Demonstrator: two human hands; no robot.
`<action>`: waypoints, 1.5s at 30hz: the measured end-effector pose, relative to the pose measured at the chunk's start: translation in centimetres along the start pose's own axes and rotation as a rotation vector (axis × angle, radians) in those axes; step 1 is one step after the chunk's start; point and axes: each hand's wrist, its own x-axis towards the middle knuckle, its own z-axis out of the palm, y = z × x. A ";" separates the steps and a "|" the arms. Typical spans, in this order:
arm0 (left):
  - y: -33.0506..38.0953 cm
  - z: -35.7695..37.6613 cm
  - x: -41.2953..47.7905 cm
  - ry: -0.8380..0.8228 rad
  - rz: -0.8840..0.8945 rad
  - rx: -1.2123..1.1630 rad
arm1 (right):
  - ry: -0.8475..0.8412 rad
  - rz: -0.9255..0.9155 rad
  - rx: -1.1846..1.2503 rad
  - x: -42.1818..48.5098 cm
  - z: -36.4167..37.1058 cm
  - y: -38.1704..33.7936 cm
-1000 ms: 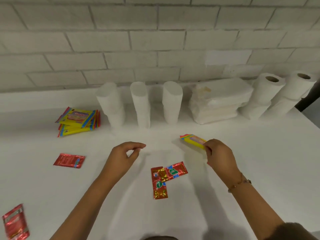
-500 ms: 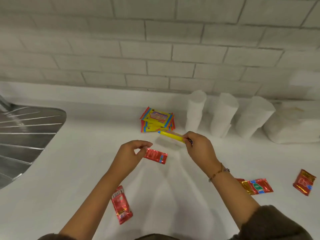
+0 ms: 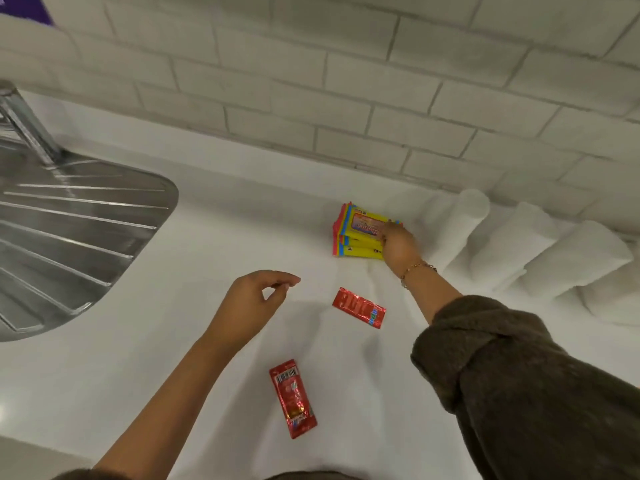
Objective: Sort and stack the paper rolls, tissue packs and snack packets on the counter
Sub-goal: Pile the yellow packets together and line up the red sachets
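Glossy yellow flat rectangular packets lie stacked, right hand pinching the top one; left hand loosely curled, gripping nothing.

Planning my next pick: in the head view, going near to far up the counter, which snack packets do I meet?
Red foil packet showing a barcode → second red foil packet → stack of yellow snack packets, gripped by the right hand.

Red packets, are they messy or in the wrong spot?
Yes. The far red packet and the near red packet lie loose on the counter, apart and at different angles, unstacked. The yellow packets sit piled by the wall, held by the right hand.
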 end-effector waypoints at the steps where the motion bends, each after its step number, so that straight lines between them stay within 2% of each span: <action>1: -0.4 -0.2 -0.1 -0.004 -0.015 0.006 | -0.030 0.022 -0.002 -0.4 0.2 0.2; 4: -1.3 -0.5 -0.5 -0.031 -0.052 0.052 | -0.008 0.015 -0.004 -0.6 0.1 0.5; 10: -2.4 0.6 -2.8 -0.150 -0.057 0.195 | 0.119 -0.170 -0.046 -5.0 1.6 0.0; 16: -4.0 3.2 -5.2 -0.466 -0.041 0.286 | -0.020 -0.258 -0.065 -10.8 4.1 0.5; 19: -4.1 4.2 -5.9 -0.511 -0.057 0.338 | -0.051 -0.278 -0.054 -12.4 5.1 0.9; 23: -4.3 5.3 -7.3 -0.528 0.026 0.423 | -0.068 -0.295 -0.028 -13.6 5.7 1.1; 28: -5.5 5.5 -7.5 -0.457 0.020 0.391 | -0.114 -0.302 0.028 -14.8 6.4 0.4; 31: -6.1 4.6 -6.2 -0.336 0.046 0.373 | -0.130 -0.305 0.090 -14.9 6.6 -0.5; 34: -7.2 3.5 -4.6 -0.145 0.112 0.506 | -0.162 -0.271 0.058 -14.4 6.5 -1.9; 39: -8.6 2.8 -1.9 -0.013 -0.076 0.449 | -0.286 -0.273 0.095 -12.9 7.1 -4.1; 42: -8.6 2.7 0.2 0.028 -0.161 0.382 | -0.370 -0.236 0.033 -10.5 7.2 -5.5; 45: -9.2 3.0 2.7 0.073 -0.161 0.386 | -0.455 -0.193 -0.024 -7.6 7.6 -6.8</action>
